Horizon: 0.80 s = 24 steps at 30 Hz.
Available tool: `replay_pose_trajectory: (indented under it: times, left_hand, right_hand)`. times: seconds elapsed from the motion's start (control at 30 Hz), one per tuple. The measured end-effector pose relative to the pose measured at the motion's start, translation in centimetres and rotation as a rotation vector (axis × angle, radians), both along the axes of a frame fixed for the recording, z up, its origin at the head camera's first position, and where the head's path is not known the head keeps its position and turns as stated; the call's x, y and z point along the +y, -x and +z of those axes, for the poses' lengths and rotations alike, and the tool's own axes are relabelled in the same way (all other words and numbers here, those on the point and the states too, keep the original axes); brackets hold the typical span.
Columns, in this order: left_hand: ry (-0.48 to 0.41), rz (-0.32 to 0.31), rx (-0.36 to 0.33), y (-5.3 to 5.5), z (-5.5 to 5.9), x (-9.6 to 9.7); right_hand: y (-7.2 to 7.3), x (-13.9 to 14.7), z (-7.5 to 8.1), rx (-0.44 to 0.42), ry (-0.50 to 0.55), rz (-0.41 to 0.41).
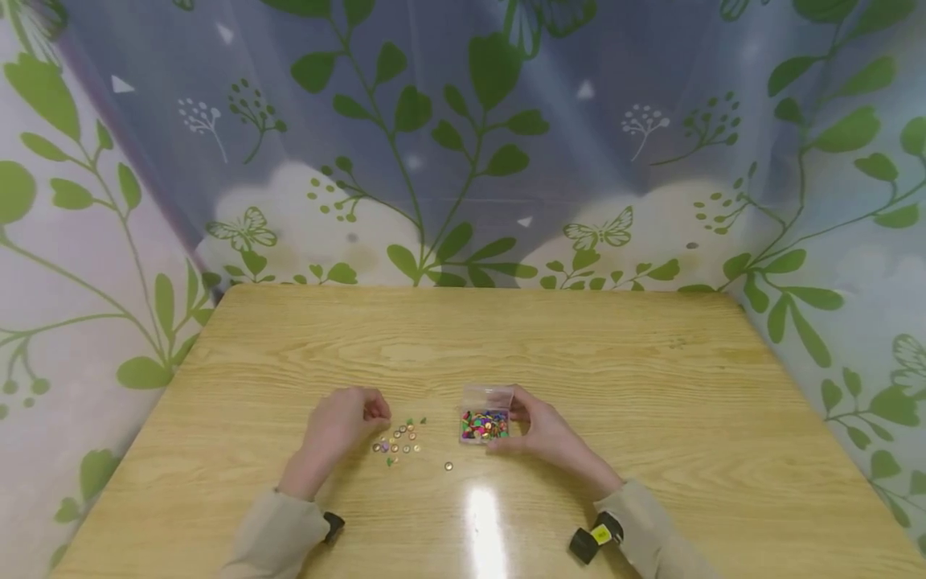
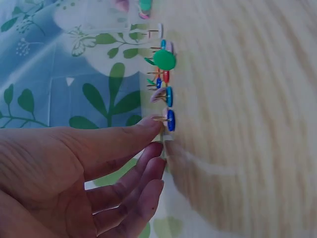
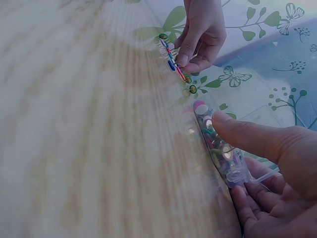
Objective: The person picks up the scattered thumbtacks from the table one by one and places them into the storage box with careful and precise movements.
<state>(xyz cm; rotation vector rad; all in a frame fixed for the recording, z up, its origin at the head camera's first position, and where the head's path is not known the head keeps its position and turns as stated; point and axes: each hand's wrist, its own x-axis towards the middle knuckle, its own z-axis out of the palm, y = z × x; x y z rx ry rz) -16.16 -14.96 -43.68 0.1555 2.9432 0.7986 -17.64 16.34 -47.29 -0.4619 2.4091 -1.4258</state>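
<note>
Low over the table at the left, my left hand is beside a loose group of thumbtacks, fingers relaxed. In the left wrist view, the thumb tip is close to the pin of a blue thumbtack; whether they touch I cannot tell. A green thumbtack stands further along. My right hand grips a small clear plastic box by its right side, thumb in front and fingers behind. The box's lid is up, and many coloured thumbtacks fill it.
One thumbtack lies apart, between the group and the box. The wooden table reaches back to a leaf-patterned curtain, which also hangs along both sides.
</note>
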Motion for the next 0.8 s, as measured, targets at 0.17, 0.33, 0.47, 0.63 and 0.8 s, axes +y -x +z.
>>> replay_pose_trajectory:
  times: [0.17, 0.33, 0.47, 0.63, 0.8]
  left_hand:
    - [0.008, 0.005, 0.018, -0.1, -0.4, 0.0]
    - [-0.006, -0.014, 0.071, -0.2, -0.1, 0.7]
    - [-0.051, -0.065, 0.106, -0.4, 0.0, 2.3]
    - [-0.088, -0.15, 0.16, -0.5, 0.2, 4.7]
    - [-0.146, -0.241, 0.208, -0.4, 0.9, 7.0]
  right_hand:
    - [0.0, -0.1, -0.1, 0.01, -0.011, 0.003]
    - [0.0, 0.1, -0.1, 0.015, -0.012, 0.003]
    - [0.1, 0.1, -0.2, 0.017, -0.009, 0.002]
    - [0.2, 0.1, -0.3, 0.007, -0.005, -0.007]
    - [0.1, 0.1, -0.3, 0.003, 0.004, -0.004]
